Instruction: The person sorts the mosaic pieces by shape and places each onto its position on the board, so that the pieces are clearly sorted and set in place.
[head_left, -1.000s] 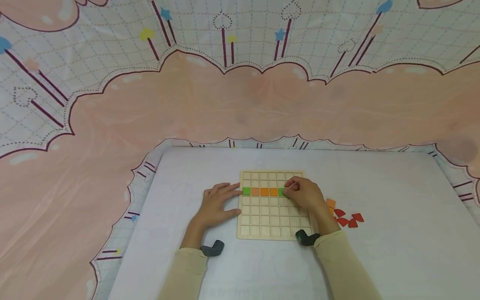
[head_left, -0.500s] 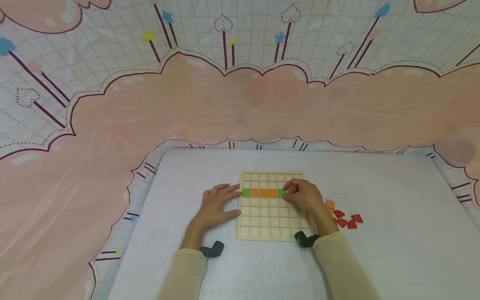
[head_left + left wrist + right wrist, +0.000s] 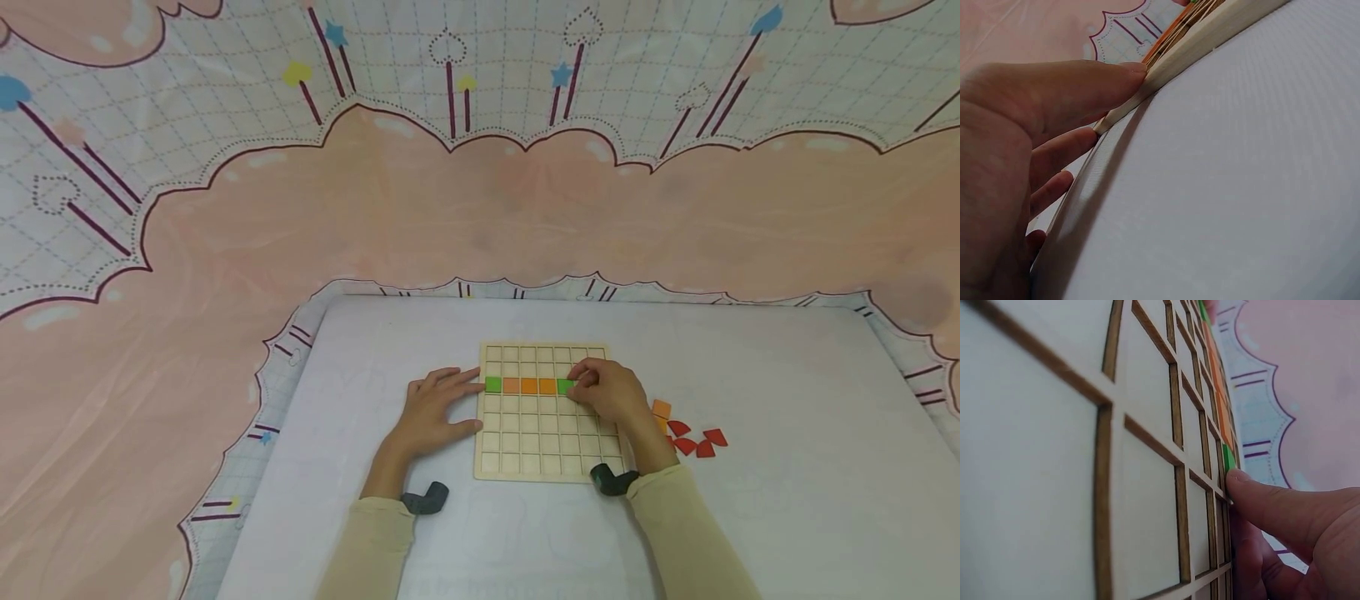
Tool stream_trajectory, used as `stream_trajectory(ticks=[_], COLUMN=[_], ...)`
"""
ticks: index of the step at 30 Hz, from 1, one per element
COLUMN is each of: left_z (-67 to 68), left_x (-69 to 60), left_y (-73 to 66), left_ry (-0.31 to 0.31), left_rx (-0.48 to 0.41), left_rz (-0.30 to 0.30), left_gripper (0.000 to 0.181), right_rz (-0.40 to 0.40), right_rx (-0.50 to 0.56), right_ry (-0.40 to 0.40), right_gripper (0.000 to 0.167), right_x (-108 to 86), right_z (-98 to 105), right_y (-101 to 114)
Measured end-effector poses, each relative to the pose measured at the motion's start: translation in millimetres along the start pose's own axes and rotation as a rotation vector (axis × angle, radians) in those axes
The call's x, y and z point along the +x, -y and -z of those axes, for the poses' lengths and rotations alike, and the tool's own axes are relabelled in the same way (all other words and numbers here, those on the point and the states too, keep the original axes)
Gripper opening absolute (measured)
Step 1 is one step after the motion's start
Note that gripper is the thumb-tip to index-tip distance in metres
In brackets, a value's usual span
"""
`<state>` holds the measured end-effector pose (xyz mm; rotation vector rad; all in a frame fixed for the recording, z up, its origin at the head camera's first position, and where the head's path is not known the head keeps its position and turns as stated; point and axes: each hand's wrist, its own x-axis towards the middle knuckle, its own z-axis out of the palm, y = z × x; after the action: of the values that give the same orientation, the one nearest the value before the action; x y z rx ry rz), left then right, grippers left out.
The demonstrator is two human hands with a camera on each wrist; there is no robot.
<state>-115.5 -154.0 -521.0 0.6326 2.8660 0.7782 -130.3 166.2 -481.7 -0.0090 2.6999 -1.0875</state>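
Observation:
A wooden grid board [image 3: 518, 442] lies flat on the white table. In its third row from the far edge sit a green tile [image 3: 492, 384], three orange tiles [image 3: 528, 386] and another green tile [image 3: 565, 387]. My left hand [image 3: 433, 417] is spread, thumb and fingertips touching the board's left edge; the left wrist view shows the thumb [image 3: 1097, 87] against the wooden side. My right hand [image 3: 613, 392] has thumb and curled fingers at the right green tile, pinching it at its cell. In the right wrist view the thumb [image 3: 1285, 506] meets this green tile [image 3: 1229, 457].
Right of the board, partly behind my right forearm, lie orange square tiles [image 3: 662, 408] and several red rounded pieces [image 3: 706, 448]. The white table [image 3: 810, 433] extends around the board, with a patterned pink cloth [image 3: 450, 217] beyond its far edge.

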Motion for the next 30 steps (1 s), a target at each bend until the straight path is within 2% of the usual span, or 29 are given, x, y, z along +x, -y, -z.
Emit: stream_trajectory(ticks=[4,7,12,15,19,27,30], left_z=[-0.2,-0.5,-0.6,-0.9,-0.8,-0.6,-0.5], left_x=[-0.8,-1.2,-1.4,-1.1,-0.7,-0.3,0.2], left_y=[-0.1,-0.1,0.3,0.6,0.3,-0.1,-0.3], left_ry=[-0.003,-0.007,-0.008,-0.009,-0.012,-0.011,-0.006], left_rx=[-0.005,-0.005,0.001,0.001,-0.002,-0.009,-0.012], left_rz=[-0.005,-0.008,0.000,0.002,0.001,0.000,-0.001], left_gripper=[0.060,0.060,0.060,0.060,0.060,0.061,0.061], right_rz=[0.020,0.039,0.023,0.018,0.023,-0.056,-0.088], right_rx=[0.017,0.042,0.166,0.190,0.116,-0.036,-0.058], right_ry=[0.012,0.048,0.111,0.106,0.088,0.084,0.086], right_gripper=[0.022,0.025,0.028,0.029,0.030,0.032,0.034], right_x=[-2.3,-3.2,-6.1,-8.0,-9.6,-19.5,-23.9], right_z=[1.5,5.5,19.4,30.8,48.1,83.5,91.3], right_y=[-3.6,-8.5,-17.8,-24.4,-34.2,-54.7,-60.9])
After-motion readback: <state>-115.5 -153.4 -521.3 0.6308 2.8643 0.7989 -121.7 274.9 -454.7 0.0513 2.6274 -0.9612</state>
